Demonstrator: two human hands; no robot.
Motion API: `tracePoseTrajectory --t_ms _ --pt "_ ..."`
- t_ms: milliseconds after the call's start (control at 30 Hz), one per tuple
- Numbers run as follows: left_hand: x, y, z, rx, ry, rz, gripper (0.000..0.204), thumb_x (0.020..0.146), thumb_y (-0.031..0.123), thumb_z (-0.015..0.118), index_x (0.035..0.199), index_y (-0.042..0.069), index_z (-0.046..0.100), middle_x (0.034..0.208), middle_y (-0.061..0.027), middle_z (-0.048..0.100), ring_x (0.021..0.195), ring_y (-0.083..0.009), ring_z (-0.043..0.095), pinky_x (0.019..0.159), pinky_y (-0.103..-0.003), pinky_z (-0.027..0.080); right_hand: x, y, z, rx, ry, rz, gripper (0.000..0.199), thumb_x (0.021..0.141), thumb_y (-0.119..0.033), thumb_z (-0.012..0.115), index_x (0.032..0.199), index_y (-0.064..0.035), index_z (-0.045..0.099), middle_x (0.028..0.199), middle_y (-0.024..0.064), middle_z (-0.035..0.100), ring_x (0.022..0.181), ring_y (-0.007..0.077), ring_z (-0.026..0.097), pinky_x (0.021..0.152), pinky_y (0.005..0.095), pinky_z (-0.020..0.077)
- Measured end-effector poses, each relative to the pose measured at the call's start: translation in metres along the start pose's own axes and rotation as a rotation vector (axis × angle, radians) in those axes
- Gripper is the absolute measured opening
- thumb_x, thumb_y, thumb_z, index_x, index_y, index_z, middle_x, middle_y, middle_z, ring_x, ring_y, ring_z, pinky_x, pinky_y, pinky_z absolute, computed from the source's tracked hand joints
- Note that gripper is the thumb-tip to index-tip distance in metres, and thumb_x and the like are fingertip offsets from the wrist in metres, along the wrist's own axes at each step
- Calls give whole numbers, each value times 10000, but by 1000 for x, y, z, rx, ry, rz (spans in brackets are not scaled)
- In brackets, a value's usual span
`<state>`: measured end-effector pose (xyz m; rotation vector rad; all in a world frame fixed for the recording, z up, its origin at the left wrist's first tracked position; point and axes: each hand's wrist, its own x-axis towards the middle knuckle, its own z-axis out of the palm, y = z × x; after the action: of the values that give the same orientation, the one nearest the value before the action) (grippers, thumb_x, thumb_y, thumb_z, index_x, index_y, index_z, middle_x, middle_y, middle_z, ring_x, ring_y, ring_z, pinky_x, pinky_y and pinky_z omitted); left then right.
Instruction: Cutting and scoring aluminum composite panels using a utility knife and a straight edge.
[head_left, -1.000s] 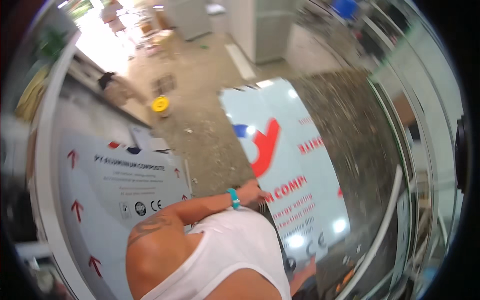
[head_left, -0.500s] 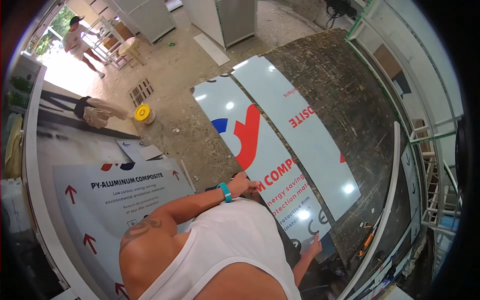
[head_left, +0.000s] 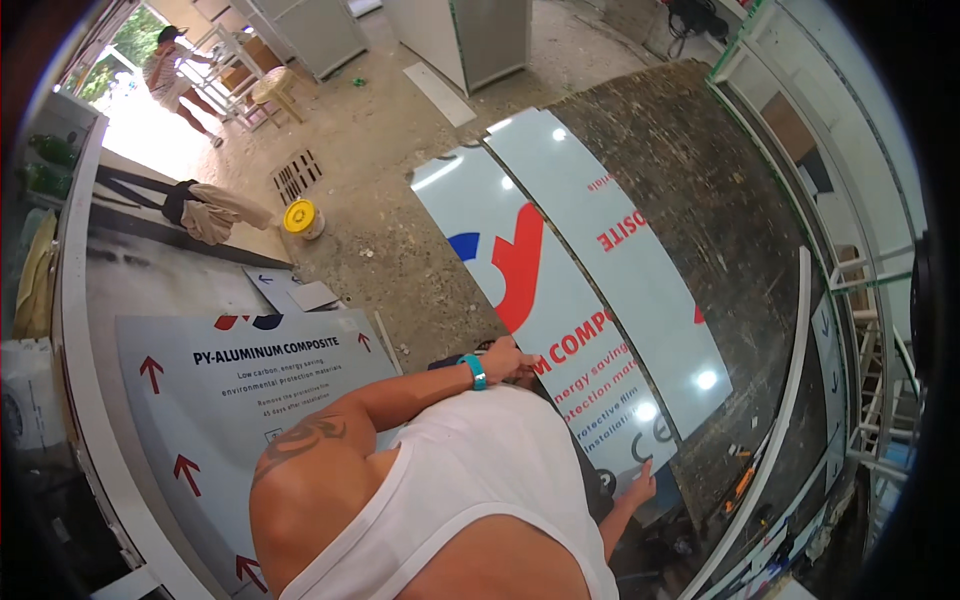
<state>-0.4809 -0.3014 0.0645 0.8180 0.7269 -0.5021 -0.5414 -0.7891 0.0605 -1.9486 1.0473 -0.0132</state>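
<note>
A long, light-blue composite panel (head_left: 500, 290) with red, blue and black print lies across the dark worktable in front of me. My left hand (head_left: 512, 362), with a teal band at its wrist, is closed on the panel's near long edge. At the panel's near right end, my right hand (head_left: 638, 486) grips the edge, its thumb side on top; the fingers underneath are hidden. Beyond it lies a second light-blue panel (head_left: 630, 290), almost parallel, with a thin dark gap between the two.
The worn dark tabletop (head_left: 690, 150) stretches beyond the panels. An orange-handled cutter (head_left: 740, 484) and small scraps lie at right, by a long pale strip (head_left: 790, 370). Another printed panel (head_left: 200, 370) is at left. A yellow-lidded bucket (head_left: 303, 219) stands on the floor; a person (head_left: 172, 80) is far left.
The near panel has shifted toward the far one with both my hands on it, and the gap between them has narrowed. The whole view has also shifted slightly.
</note>
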Motion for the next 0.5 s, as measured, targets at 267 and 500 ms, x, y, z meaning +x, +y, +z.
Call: tracePoseTrajectory --t_ms 267,500 --pt "35 -20 -45 974 -294 297 273 929 160 780 1095 -45 711 892 -97 740 737 -157 693 606 -295 537 -9 4 10 9 96 -73 452 938 -394 768 904 53 713 792 113 687 711 192 596 688 334 517" --pt "26 -19 -30 -14 -30 -50 233 903 140 779 1119 78 718 896 -63 737 686 -236 681 617 -353 518 -14 -4 14 30 135 -53 450 928 -391 782 910 54 723 787 114 702 709 201 599 700 342 506"
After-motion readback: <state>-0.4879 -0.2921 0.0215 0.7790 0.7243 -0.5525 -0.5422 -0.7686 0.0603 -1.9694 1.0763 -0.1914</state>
